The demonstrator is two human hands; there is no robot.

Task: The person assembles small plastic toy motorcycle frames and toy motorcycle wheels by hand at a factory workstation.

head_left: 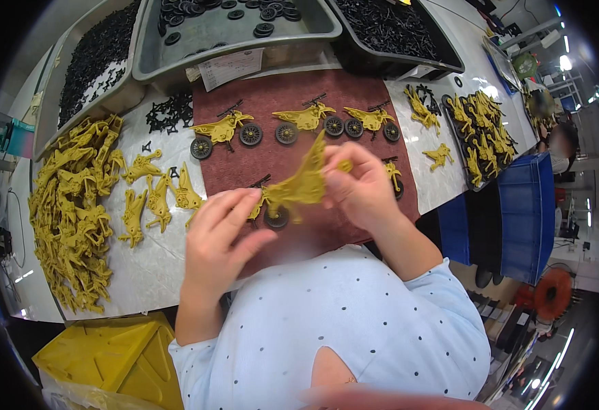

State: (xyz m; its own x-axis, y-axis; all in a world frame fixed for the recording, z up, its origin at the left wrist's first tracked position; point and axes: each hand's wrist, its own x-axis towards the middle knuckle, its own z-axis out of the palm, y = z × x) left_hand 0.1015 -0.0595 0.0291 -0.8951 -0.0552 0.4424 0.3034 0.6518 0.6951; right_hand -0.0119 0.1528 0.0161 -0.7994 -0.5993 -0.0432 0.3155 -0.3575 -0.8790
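In my right hand [361, 181] a yellow plastic toy motorcycle body [304, 179] is pinched, raised over the dark red cloth [224, 164]. My left hand [221, 229] has its fingers stretched and thumb apart beside the body's left end. Whether its fingertips touch anything I cannot tell. Behind the hands, partly hidden, lies a toy motorcycle with a black wheel [276, 217]. Another part-hidden toy motorcycle [392, 171] lies by my right wrist. A row of yellow toy motorcycles with black wheels and handlebars spans the cloth's far side, including a left one [221, 128], a middle one [303, 119] and a right one [369, 119].
A large heap of yellow bodies [74, 219] covers the table's left, with several loose ones beside it. Bins of black parts [101, 55], black wheels [238, 72] and small black pieces [395, 34] line the back. A black tray [477, 181] of yellow bodies sits right.
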